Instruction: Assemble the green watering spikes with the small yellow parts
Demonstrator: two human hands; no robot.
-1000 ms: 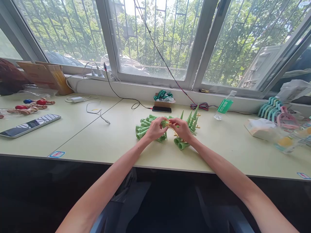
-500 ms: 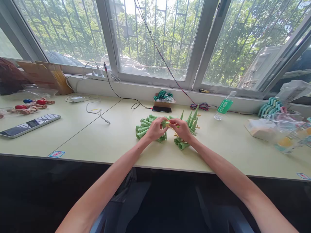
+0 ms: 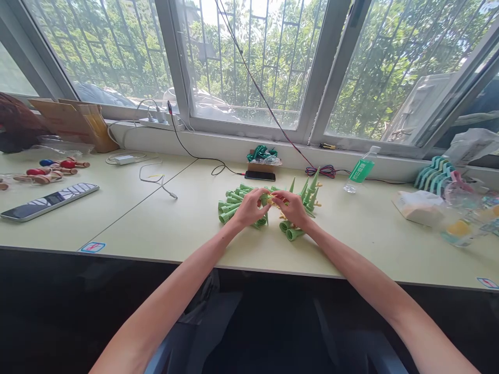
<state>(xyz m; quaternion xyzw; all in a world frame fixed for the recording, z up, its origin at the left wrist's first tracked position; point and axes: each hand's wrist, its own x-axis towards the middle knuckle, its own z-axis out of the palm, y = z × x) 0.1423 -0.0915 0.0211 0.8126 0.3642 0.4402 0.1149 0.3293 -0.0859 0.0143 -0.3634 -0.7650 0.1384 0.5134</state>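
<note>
My left hand [image 3: 250, 208] is closed in a pinch around a slim green cone [image 3: 267, 217], whose pointed end hangs below the fingers. Against its upper end, my right hand [image 3: 292, 208] pinches a small yellow piece [image 3: 270, 198]; the fingertips partly hide where the two meet. A pile of hollow green cones [image 3: 227, 215] lies beside and behind my left hand. Beyond the right hand, several green cones stand point up [image 3: 313, 183], with small yellow pegs [image 3: 318, 204] among them. Two more cones [image 3: 293, 235] lie under the right wrist, open ends toward me.
Behind the hands lie a black phone [image 3: 260, 175] and a small box of green stuff [image 3: 264, 155]. A water bottle [image 3: 360, 169] stands back right, near coiled cable [image 3: 320, 171]. Hangers [image 3: 432, 174] and tissues [image 3: 417, 206] are far right. A power strip-like device [image 3: 50, 202] lies left.
Both hands stay in nearly the same place, fingertips together. Only slight finger movement shows at the small yellow piece; the whole view shifts very slightly.
</note>
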